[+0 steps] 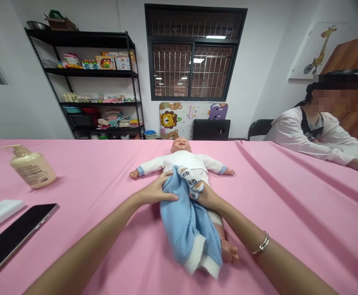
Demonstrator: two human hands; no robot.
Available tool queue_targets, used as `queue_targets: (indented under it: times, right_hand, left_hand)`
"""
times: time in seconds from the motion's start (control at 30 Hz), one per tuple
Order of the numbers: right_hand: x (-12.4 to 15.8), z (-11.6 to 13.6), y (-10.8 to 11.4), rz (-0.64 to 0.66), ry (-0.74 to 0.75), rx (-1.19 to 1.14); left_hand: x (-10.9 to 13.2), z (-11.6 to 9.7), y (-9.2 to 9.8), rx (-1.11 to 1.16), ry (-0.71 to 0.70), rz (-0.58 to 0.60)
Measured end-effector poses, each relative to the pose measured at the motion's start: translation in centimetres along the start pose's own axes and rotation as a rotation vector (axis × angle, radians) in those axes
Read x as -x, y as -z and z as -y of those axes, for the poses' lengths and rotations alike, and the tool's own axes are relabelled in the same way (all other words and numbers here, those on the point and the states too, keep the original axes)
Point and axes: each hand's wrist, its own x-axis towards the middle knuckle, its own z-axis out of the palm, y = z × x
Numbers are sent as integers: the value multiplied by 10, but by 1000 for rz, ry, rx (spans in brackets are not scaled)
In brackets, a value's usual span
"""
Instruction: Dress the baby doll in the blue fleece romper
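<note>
Left hand (158,190), right hand (207,196) grip blue trousers (179,225) over doll (185,159). Step: apparently arranging trousers; next likely calls for spreading them open.

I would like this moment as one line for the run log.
left hand: holding blue pants | right hand: holding same pants | baby doll: face up on pink tablecloth

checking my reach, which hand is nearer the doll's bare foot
Right. The right hand holds the garment beyond the foot; the left hand holds it farther off, leftward.

Trousers (179,223) over doll (181,159), bottle (33,169) left, window (192,69) behind.
</note>
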Motion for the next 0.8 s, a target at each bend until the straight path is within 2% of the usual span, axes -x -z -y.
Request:
queue_targets:
  times: [0.1,0.27,0.33,0.43,0.57,0.63,0.7,0.77,0.8]
  right_hand:
    - [0,0,0,17,14,-6]
    - [-2,-3,-3,63,42,-4]
    - [-1,-4,-6,56,48,24]
    - [1,-2,-9,-50,15,104]
    - [3,6,-2,-354,-157,180]
    - [0,8,7,-404,-281,89]
    - [-4,11,18,-385,-392,-171]
    - [-7,19,29,-376,-444,-449]
    - [-8,25,33,-364,-439,-530]
  left_hand:
    - [-4,10,-12,4,-95,-142]
    - [-16,32,-25,62,-79,-405]
    - [-20,35,-26,99,-90,-453]
    - [-21,38,-27,86,-86,-488]
    - [-15,50,-18,-62,34,-605]
    - [-14,57,-10,-88,125,-655]
    - [-15,57,-2,-19,235,-716]
    - [-17,45,4,72,305,-791]
    - [-17,33,5,89,292,-808]
